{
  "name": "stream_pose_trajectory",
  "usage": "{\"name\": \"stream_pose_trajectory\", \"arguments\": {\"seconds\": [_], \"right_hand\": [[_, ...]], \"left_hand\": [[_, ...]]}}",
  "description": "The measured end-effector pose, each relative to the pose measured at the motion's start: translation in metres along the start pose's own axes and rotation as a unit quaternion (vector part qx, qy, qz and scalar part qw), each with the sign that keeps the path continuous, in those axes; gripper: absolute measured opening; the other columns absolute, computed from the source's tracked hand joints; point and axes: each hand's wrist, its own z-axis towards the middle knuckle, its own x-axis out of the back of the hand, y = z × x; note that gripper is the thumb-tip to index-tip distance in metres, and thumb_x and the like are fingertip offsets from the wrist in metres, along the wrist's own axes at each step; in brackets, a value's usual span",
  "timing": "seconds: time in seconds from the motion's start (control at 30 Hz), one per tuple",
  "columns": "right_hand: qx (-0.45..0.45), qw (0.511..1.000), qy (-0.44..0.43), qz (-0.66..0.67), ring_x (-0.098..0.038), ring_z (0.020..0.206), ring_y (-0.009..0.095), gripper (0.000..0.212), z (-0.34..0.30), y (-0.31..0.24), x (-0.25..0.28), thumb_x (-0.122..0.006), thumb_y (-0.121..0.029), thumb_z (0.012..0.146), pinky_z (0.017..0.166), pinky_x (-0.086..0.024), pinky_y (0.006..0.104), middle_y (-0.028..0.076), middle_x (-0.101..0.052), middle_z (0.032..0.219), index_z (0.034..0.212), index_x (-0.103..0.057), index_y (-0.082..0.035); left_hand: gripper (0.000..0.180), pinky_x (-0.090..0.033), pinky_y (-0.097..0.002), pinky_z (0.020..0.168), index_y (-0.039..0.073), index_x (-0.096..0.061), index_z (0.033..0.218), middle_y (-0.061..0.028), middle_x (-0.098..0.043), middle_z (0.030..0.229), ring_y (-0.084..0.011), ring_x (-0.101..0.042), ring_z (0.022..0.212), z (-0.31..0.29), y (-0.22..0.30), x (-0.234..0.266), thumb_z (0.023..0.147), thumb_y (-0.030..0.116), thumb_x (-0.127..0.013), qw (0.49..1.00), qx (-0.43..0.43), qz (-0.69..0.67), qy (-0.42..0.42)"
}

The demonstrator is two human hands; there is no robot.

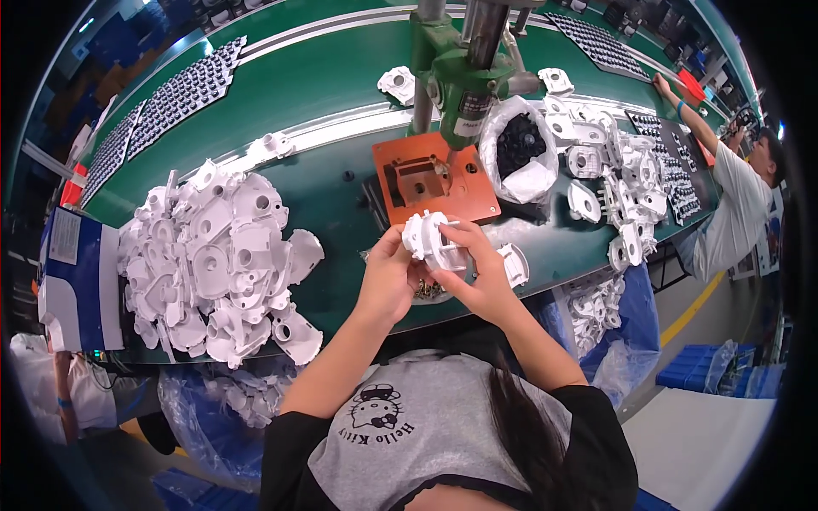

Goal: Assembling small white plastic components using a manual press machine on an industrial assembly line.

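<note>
White plastic housing (436, 242): held up between both hands, just in front of the orange fixture block (463, 201).
Left hand (388, 277): clamped on the left side of the housing, fingers bent.
Right hand (482, 268): clamped on the right side, forefinger along the top, thumb lower down.
Green bench press (454, 81): standing over the fixture block.
Plastic bag (550, 153): open just right of the block, containing black pieces (520, 143).
Left pile of white parts (213, 255): heaped on the green workbench (332, 200).
Right group of white parts (609, 170): spread beyond the bag.
</note>
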Motion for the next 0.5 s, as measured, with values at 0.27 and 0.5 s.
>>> {"name": "stream_pose_trajectory", "arguments": {"seconds": [0.27, 0.5], "right_hand": [[0.113, 0.987, 0.082, -0.082, -0.035, 0.121, 0.027, 0.058, 0.020, 0.002, -0.004, -0.049, -0.039, 0.091, 0.097, -0.034, 0.0368, 0.020, -0.039, 0.126, 0.134, -0.030, -0.004], [0.023, 0.921, 0.204, -0.331, -0.059, 0.096, 0.030, 0.026, 0.070, 0.049, 0.081, -0.060, -0.007, 0.081, 0.086, -0.044, 0.0367, 0.015, -0.062, 0.105, 0.106, -0.059, -0.001]], "left_hand": [[0.039, -0.046, -0.0289, 0.086, 0.004, -0.027, 0.123, -0.0169, -0.054, 0.115, -0.0182, -0.057, 0.103, -0.009, -0.008, -0.020, 0.093, 0.009, -0.052, 0.984, -0.170, 0.041, -0.026], [0.023, -0.051, -0.0384, 0.077, 0.004, -0.058, 0.099, -0.0150, -0.063, 0.106, -0.0312, -0.063, 0.089, 0.021, 0.032, 0.015, 0.077, 0.004, -0.065, 0.606, -0.442, 0.660, 0.032]]}}
